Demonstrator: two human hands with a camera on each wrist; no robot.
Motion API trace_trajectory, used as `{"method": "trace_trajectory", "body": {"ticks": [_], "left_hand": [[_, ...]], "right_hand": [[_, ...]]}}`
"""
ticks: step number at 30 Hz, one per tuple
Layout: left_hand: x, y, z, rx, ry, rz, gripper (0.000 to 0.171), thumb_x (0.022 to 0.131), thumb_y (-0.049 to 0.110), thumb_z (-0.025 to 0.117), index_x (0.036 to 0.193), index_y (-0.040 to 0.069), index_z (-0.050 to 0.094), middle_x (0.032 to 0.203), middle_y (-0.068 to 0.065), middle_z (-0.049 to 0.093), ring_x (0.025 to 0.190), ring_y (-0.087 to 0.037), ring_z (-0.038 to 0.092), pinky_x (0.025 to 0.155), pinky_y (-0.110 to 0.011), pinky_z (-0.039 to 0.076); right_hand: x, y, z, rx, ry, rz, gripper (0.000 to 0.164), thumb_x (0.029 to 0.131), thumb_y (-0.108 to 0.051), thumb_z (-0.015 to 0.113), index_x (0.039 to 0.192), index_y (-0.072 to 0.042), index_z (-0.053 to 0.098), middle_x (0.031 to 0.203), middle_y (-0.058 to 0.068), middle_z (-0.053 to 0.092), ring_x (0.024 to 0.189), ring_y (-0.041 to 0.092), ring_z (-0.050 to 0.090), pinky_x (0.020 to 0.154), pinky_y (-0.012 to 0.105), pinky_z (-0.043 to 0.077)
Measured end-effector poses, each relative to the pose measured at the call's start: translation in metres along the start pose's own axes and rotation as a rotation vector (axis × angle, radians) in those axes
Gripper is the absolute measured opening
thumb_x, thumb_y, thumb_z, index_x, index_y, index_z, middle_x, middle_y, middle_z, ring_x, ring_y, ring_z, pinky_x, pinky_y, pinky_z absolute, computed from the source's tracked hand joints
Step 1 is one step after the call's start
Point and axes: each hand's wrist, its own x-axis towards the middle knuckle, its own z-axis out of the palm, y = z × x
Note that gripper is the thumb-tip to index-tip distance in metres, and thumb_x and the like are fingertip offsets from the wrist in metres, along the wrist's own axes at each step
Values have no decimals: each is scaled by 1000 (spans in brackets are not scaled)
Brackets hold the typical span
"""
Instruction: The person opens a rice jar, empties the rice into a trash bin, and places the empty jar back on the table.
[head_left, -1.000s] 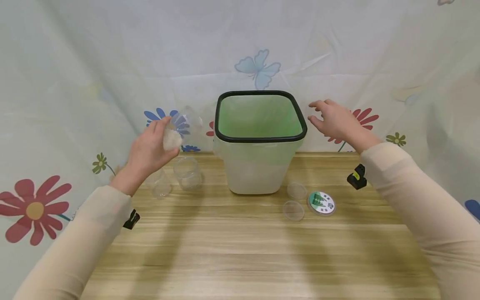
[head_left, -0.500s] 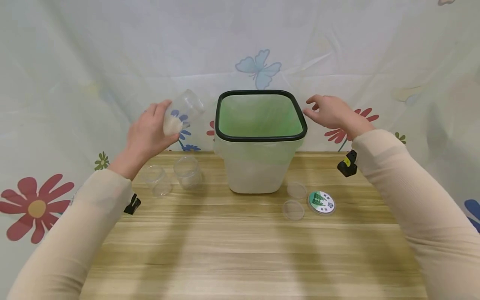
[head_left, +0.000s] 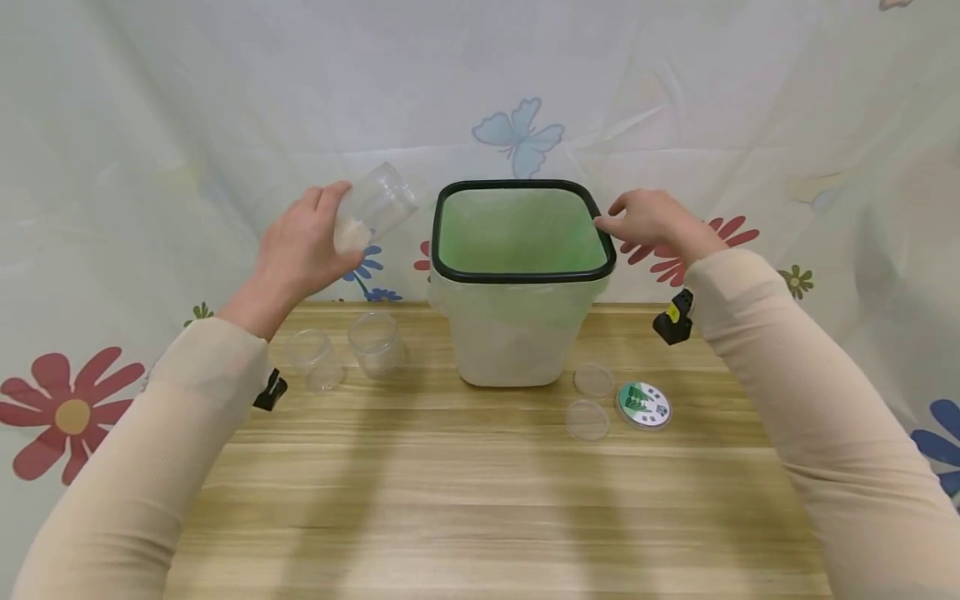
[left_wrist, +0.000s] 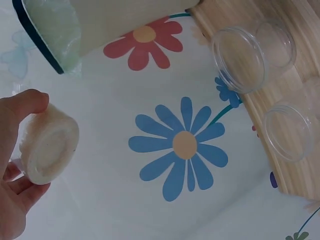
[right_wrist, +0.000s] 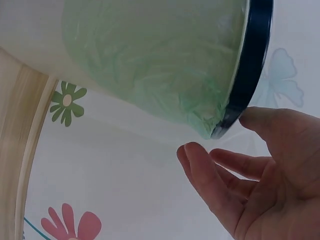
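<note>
My left hand (head_left: 300,242) grips a clear plastic jar (head_left: 384,200) near its base, tilted with its upper end toward the bin. White contents (left_wrist: 52,145) are packed at the jar's bottom; their kind is hard to tell. In the middle stands a pale waste bin (head_left: 513,342) lined with a green bag (head_left: 517,229), held under a black rim (head_left: 525,278). At the rim's right side is my right hand (head_left: 647,221). In the right wrist view its thumb (right_wrist: 262,117) touches the rim, while the loosely bent fingers (right_wrist: 202,167) stay below, apart from the bag.
Two clear jars (head_left: 375,343) (head_left: 315,362) stand on the wooden table (head_left: 480,492) left of the bin. To its right lie two clear round lids (head_left: 594,380) (head_left: 587,420) and a printed green-and-white lid (head_left: 643,405). A flowered cloth (head_left: 337,100) hangs behind.
My left hand has raised the jar and moved it slightly right, toward the bin. My right hand has moved left, up to the bin's rim.
</note>
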Motion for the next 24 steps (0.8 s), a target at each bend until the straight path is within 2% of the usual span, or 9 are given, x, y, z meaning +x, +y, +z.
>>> {"method": "trace_trajectory", "body": {"ticks": [4, 6, 12, 18, 24], "left_hand": [[5, 5, -3, 11, -16, 6, 81, 74, 24, 71, 142, 11, 28, 124, -19, 48, 94, -34, 51, 69, -52, 50], [7, 8, -5, 16, -18, 15, 83, 73, 24, 72, 142, 11, 28, 123, -20, 48, 95, -34, 51, 70, -52, 50], [14, 22, -10, 34, -38, 35, 83, 74, 26, 72, 142, 11, 27, 127, -19, 47, 101, -35, 50, 75, -54, 50], [20, 33, -12, 49, -49, 70, 80, 75, 25, 70, 142, 10, 27, 127, -18, 47, 102, -35, 50, 77, -54, 50], [26, 43, -13, 67, -61, 100, 81, 76, 24, 70, 142, 11, 26, 125, -18, 47, 104, -34, 50, 75, -53, 50]], "right_hand": [[2, -5, 2, 22, -5, 17, 60, 94, -37, 42, 134, 8, 38, 119, 30, 55, 69, 20, 69, 95, 49, 42], [3, -7, 4, 22, -3, 18, 59, 94, -36, 43, 133, 9, 40, 120, 30, 54, 67, 19, 69, 97, 50, 40], [4, -9, 6, 19, 14, 17, 53, 93, -31, 45, 124, 12, 49, 110, 30, 60, 63, 19, 68, 94, 49, 43], [3, -9, 8, 71, 7, 37, 50, 93, -30, 47, 119, 12, 53, 102, 26, 64, 63, 18, 68, 90, 47, 47], [3, -10, 11, 98, 22, 36, 41, 92, -30, 49, 102, 8, 61, 73, 11, 66, 59, 17, 67, 83, 43, 51]]}}
